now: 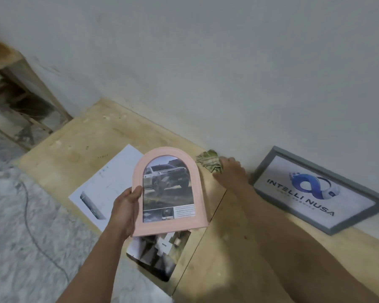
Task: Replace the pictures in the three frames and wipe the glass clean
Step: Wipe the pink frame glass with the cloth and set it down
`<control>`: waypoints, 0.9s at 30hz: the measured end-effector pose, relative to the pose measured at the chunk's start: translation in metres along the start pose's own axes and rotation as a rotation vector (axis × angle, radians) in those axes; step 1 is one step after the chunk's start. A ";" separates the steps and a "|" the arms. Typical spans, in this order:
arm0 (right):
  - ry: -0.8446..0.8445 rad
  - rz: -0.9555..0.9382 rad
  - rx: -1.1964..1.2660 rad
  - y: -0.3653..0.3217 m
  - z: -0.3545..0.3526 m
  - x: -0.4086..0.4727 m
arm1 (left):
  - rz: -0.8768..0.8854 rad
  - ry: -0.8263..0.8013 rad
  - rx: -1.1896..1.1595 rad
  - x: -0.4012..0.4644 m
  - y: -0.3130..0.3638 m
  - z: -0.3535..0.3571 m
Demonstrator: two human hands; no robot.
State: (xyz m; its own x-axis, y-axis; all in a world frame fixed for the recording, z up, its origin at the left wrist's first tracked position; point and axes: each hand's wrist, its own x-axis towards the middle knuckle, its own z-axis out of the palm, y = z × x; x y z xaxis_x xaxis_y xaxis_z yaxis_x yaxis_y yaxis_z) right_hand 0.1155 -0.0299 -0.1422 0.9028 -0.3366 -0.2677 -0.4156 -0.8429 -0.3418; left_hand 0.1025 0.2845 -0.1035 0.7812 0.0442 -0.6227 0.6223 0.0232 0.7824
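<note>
The left hand (125, 209) grips the pink arched frame (170, 191) by its left edge, thumb laid over the front rim and fingers curled behind, holding it tilted above the plywood board (92, 141). The frame carries a picture of a white pickup truck behind its glass. To the right of the frame, and beyond its top corner, the right hand (231, 171) rests on a crumpled greenish cloth (209, 162) lying on the board against the wall; the fingers curl over the cloth, but whether they actually grasp it I cannot tell. Further right of the frame, a grey frame (322, 189) with a blue logo print leans against the wall. A white printed sheet (106, 182) lies on the board just left of the pink frame, and a loose dark photo print (160, 254) lies directly below it.
</note>
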 end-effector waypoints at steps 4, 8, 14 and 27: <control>-0.094 -0.139 -0.202 0.008 0.025 0.051 | -0.021 0.019 0.012 0.022 0.003 0.007; -0.087 -0.129 -0.256 0.013 0.049 0.072 | -0.042 0.018 0.007 0.027 0.010 0.018; 0.257 -0.119 0.299 -0.004 0.032 0.076 | -0.041 0.023 0.059 0.032 0.016 0.029; 0.124 -0.720 0.205 -0.092 0.021 -0.095 | 0.070 -0.085 -0.013 -0.007 0.022 0.018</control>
State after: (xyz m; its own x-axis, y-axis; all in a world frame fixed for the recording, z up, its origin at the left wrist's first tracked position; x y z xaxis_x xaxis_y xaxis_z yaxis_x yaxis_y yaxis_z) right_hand 0.0659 0.0885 -0.1037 0.9597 0.2126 0.1839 0.2800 -0.7812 -0.5580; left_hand 0.1116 0.2669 -0.0823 0.8246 -0.0382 -0.5645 0.5657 0.0364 0.8238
